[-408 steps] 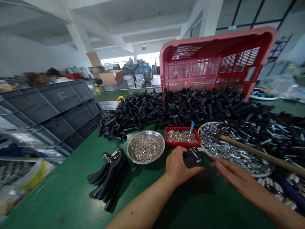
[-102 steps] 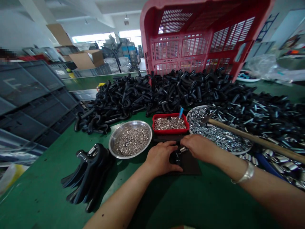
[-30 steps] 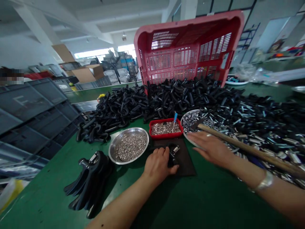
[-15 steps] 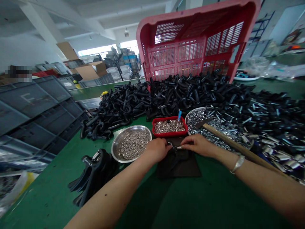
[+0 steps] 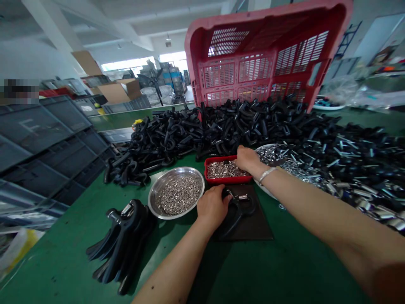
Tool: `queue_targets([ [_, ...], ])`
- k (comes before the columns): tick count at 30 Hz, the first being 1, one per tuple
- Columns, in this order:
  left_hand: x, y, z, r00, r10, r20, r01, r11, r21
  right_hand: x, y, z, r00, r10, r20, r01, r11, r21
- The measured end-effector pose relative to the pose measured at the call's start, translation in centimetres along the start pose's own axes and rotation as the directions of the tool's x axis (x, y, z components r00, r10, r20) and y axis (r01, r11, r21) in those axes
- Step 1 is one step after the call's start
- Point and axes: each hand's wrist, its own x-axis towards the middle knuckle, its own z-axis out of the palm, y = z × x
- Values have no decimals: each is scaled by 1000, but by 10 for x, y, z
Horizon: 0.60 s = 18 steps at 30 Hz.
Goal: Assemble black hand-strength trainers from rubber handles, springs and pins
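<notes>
My left hand (image 5: 212, 207) is closed on the upper end of a black plastic spring clamp (image 5: 236, 219), which lies on a dark square pad (image 5: 259, 226). A coiled metal spring (image 5: 243, 197) sits across the clamp near its top. My right hand (image 5: 247, 159) is closed at the right end of a red tray (image 5: 221, 180) of small metal pins; its fingertips are hidden, so what it grips does not show. Left of the tray stands a round steel bowl (image 5: 152, 202) of small metal rings.
Several assembled black clamps (image 5: 122, 240) lie at the left front. Behind the trays spreads a big heap of black clamp parts (image 5: 240, 122) below a tipped red crate (image 5: 268, 19). Loose metal parts (image 5: 294, 166) lie at the right, grey crates (image 5: 41, 135) at the left.
My right hand has left the spring and moved up to the red tray's right end, where the blue-handled screwdriver stood; that tool no longer shows. My left hand stays at the clamp.
</notes>
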Motion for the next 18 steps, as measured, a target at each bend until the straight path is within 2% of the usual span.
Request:
queue_targets([
  [4,0,-2,-1,1000,22,-8,-22,1000,-12,6,-2,6,996,89,-14,-86,989,116],
  [7,1,-3,-2,1000,22,23,-21,1000,-15,-7,4,-3,997,68,-26,-60,970,234],
  [9,1,-3,-3,999,28,39,-27,999,-21,-28,8,-9,998,33,-62,-10,937,348],
  [10,1,-3,-3,999,32,44,-31,999,-23,-42,10,-11,997,9,-74,25,897,441],
  [11,1,-3,-4,998,35,49,-33,999,-26,-57,12,-13,997,-20,-81,63,816,575],
  [13,1,-3,-4,997,37,62,-35,999,-26,-89,17,-11,994,-101,-48,99,595,798],
  [14,2,-3,-4,997,35,68,-33,999,-25,-104,19,-9,991,-132,-27,93,524,846],
  [15,2,-3,-4,997,30,73,-28,999,-23,-116,21,-6,989,-147,-12,84,496,864],
  [18,2,-2,-3,997,20,78,-18,1000,-26,-137,27,5,994,-113,-7,61,485,872],
])
